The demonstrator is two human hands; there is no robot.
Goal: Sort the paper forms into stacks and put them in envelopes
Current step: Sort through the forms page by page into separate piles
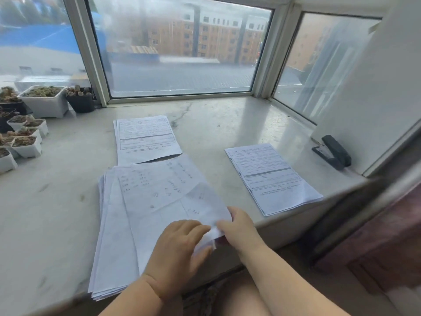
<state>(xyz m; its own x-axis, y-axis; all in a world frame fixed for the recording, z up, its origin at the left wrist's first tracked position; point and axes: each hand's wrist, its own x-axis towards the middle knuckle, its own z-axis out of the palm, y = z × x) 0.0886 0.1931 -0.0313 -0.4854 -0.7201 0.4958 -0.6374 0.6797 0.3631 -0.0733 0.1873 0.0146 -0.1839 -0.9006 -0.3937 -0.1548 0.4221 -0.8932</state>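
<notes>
Now your right hand (237, 224) pinches the top sheet (164, 192) at its near corner. Left hand (180, 249) lies flat, fingers loose, on the pile (114, 247) at lower centre

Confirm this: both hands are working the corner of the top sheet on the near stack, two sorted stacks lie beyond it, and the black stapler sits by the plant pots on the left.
One error: the head view shows the black stapler on the right, against the white wall, not by the plant pots. The left hand, right hand, top sheet and both stacks stand as stated.

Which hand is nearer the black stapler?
Right. The right hand pinches the top sheet's corner, on the stapler's side; the left hand lies farther left.
</notes>
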